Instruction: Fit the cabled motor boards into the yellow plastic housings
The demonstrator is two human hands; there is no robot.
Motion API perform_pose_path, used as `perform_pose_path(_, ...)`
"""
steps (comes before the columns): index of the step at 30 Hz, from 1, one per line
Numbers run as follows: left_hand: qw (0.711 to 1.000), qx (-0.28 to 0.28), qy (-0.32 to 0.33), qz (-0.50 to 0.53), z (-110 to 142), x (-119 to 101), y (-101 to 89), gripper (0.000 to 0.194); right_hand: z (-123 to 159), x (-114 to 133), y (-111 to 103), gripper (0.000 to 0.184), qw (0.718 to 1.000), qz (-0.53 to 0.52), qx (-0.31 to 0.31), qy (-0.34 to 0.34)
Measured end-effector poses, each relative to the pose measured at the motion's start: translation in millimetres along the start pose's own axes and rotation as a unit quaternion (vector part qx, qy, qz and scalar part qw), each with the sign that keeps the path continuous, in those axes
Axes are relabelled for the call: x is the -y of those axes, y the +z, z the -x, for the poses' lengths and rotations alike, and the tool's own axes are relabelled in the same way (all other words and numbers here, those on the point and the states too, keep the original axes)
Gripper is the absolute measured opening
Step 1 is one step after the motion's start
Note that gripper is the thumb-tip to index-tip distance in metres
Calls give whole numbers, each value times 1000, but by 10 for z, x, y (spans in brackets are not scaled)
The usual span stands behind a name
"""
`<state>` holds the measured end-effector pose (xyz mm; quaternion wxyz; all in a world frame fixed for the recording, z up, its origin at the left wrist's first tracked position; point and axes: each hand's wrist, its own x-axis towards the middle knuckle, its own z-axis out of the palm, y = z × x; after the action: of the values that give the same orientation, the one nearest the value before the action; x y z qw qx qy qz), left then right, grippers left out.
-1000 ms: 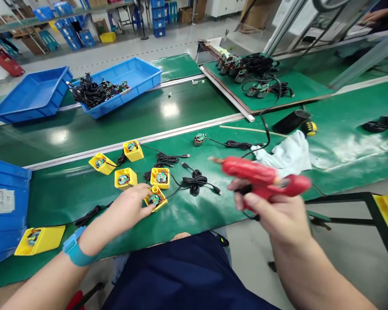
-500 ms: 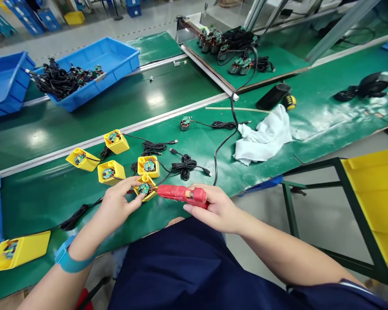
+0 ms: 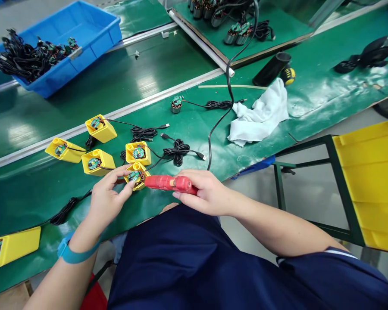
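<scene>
My left hand grips a small yellow plastic housing between thumb and fingers, on the near part of the green bench. Inside it sits a round green circuit board with wires. In my right hand is a red hot glue gun, lying level with its tip at the housing's right side; the exact tip is hidden. A second yellow housing with a board stands just behind the held one. Black cable bundles lie to the right of them.
More yellow housings stand to the left. Behind is a blue bin of cabled boards. A white cloth, a black cylinder and a loose motor lie farther back. A black cord crosses the bench.
The camera view has shifted, so the bench and both hands sit higher and farther left in the picture. The glue gun stays at the same housing, with both grips unchanged.
</scene>
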<state>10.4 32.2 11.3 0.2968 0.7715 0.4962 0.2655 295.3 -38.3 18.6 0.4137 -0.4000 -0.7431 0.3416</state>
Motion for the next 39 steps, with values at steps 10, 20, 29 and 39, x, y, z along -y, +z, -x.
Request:
perform_pose_path(10, 996, 25, -56, 62, -22, -43, -11, 33, -109, 63, 13, 6, 998, 54, 37, -5)
perform_pose_path(20, 995, 27, -48, 77, 0, -37, 8, 27, -189, 133, 65, 4, 987, 133, 84, -1)
perform_pose_path(29, 995, 23, -42, 85, -1, -16, 17, 26, -216, 175, 82, 1, 977, 180, 112, 28)
perform_pose_path(39, 996, 21, -33, 78, 16, -37, 12, 25, -224, 205, 71, 22, 970, 198, 141, 10)
